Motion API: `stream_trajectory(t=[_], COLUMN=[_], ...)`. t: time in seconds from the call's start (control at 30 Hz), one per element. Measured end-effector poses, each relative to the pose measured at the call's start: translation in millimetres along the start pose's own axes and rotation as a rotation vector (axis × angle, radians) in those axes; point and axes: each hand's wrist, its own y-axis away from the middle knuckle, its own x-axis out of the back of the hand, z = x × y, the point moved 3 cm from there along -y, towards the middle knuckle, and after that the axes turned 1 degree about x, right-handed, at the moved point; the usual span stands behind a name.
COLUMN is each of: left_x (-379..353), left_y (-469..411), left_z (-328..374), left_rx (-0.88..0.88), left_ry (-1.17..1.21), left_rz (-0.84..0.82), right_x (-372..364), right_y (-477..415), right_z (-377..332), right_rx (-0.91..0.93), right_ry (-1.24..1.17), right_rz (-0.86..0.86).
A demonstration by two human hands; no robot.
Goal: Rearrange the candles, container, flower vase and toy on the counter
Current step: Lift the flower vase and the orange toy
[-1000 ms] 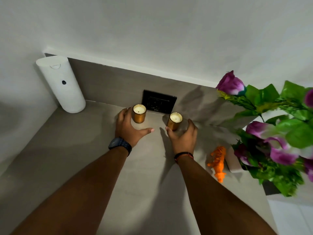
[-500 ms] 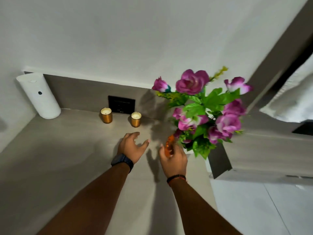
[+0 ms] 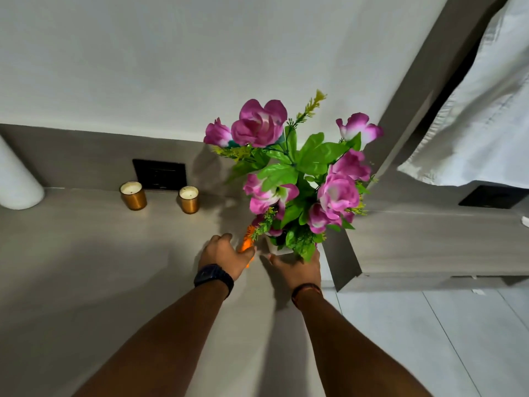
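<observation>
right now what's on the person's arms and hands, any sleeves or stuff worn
Both forearms are bare, with no sleeves in view. The left wrist carries a black watch with a wide dark strap. The right wrist has a thin band, dark with a reddish-brown edge. No gloves or rings show on the left hand or the right hand.

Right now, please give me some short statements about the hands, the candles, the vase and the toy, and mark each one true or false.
1. The left hand is on the orange toy. True.
2. The right hand holds a candle. False: it is at the base of the flower vase.
3. Two candles, the left candle and the right candle, stand near the back wall, apart from each other. True.
4. The toy lies between the two candles. False: it is beside the vase, in front of and to the right of the candles.
5. The candles are burning. False: no flame shows.
</observation>
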Motion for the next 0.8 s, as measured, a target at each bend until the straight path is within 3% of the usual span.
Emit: stream_trajectory(t=[0.07, 0.17, 0.3, 0.47, 0.8], left_x=[-3.2, -6.5, -10.0, -4.5, 0.0], left_y=[-1.7, -4.3, -11.9, -32.3, -79.2], left_z=[2.6, 4.3, 6.5, 6.8, 13.8], left_rx=[-0.014, -0.003, 0.013, 0.04, 0.051], left_ry=[-0.005, 0.016, 0.013, 0.053, 0.096], left_rz=[0.014, 0.007, -0.028, 0.016, 0.103], right_x=[-5.6, -21.9, -34.2, -39.0, -55.2], right_y=[-13.9, -23.4, -28.2, -42.2, -69.2], right_z=[3.2, 11.5, 15.9, 3.0, -6.2], right_rx=[-0.065, -0.27, -0.361, -0.117, -0.05], right_ry=[-0.117, -0.346, -0.453, -0.336, -0.478], right_rz=[-0.036, -0.231, -0.127, 0.027, 0.111])
